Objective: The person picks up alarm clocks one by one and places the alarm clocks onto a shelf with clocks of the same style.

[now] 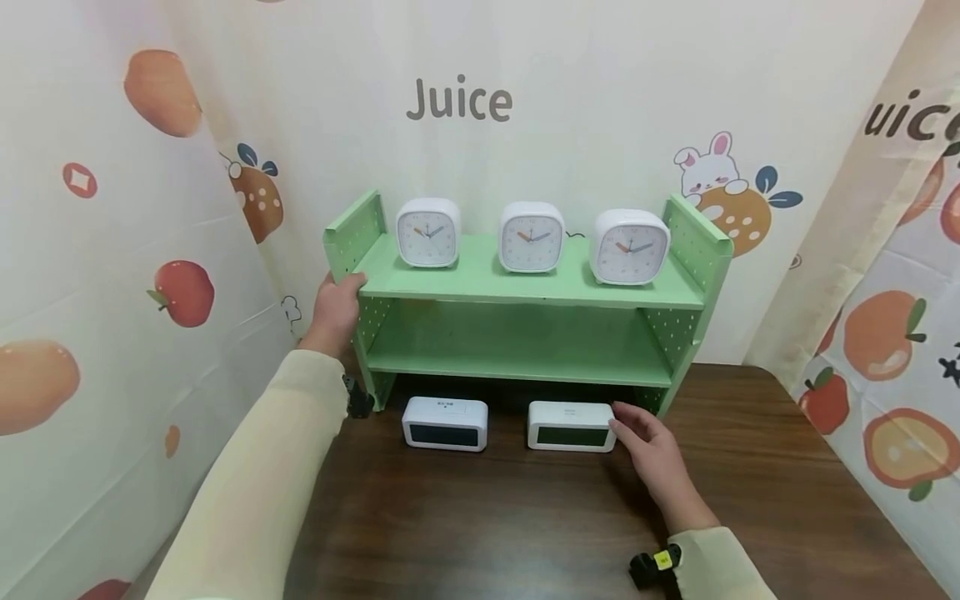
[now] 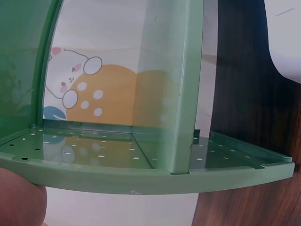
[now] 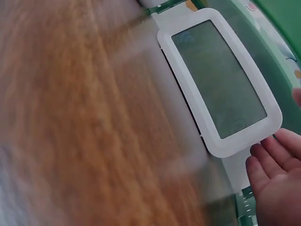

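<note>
A green shelf (image 1: 517, 337) stands on a brown table (image 1: 465, 517). On the shelf's upper tier, three white dial clocks (image 1: 532, 237) stand in a row, apart. The left hand (image 1: 335, 312) grips the shelf's left side. At the shelf's front foot sit two white rectangular clocks (image 1: 446, 408) with dark displays; the right hand (image 1: 652, 454) touches the right-hand one's right end. Behind the shelf: a fruit-print curtain (image 1: 600, 125), lettered "Juice".

Rear: pale fabric wall (image 1: 600, 100); bears the word "Juice" (image 1: 459, 100) and a white rabbit (image 1: 708, 172) above a spotted orange fruit (image 1: 738, 221). Sides: left sheet (image 1: 97, 258) and right sheet (image 1: 900, 258), both fruit-printed. Below: dark wood-grain counter (image 1: 465, 517); curves at the far right corner, reflects soft light.
</note>
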The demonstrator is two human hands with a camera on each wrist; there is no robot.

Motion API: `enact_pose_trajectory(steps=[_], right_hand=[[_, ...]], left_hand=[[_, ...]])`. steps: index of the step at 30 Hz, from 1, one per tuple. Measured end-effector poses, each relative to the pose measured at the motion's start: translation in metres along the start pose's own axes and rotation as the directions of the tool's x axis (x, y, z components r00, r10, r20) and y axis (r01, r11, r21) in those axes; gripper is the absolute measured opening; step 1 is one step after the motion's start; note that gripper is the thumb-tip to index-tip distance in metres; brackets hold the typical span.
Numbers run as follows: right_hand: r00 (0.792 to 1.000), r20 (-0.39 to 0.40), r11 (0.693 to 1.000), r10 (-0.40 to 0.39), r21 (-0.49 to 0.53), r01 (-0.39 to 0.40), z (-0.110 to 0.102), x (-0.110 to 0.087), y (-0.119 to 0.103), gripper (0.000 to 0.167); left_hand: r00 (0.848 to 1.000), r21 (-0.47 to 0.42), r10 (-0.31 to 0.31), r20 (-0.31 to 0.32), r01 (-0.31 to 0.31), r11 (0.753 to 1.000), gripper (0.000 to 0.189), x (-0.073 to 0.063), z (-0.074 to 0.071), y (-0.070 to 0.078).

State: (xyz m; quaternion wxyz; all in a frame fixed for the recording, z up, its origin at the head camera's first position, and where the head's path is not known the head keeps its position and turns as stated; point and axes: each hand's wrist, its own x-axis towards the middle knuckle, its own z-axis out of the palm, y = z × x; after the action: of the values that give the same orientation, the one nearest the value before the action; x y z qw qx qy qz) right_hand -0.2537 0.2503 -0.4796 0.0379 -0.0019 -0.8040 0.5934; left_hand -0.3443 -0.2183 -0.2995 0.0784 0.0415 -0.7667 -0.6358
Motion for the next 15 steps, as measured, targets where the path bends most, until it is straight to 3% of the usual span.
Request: enact_pose_trajectory(steps=[5, 11, 15], right_hand=[[0.995, 0.099, 1.0, -0.009, -0.019, 0.011, 0.001, 0.005, 0.008, 0.068], [0.995, 0.098, 1.0, 0.03, -0.005, -0.03, 0.003, 0.005, 0.014, 0.068], [0.994, 0.106, 1.0, 0.003, 0.004, -0.004, 0.003, 0.005, 0.016, 0.066]], left_hand=[[1.0, -0.006, -0.01, -0.005, 0.01, 1.0, 0.066, 0.002, 0.0, 0.001], [1.0, 0.001, -0.021, -0.01, 0.021, 1.0, 0.066, 0.004, -0.001, 0.0], [1.0, 0.002, -0.017, -0.004, 0.017, 1.0, 0.066, 0.004, -0.001, -0.001]])
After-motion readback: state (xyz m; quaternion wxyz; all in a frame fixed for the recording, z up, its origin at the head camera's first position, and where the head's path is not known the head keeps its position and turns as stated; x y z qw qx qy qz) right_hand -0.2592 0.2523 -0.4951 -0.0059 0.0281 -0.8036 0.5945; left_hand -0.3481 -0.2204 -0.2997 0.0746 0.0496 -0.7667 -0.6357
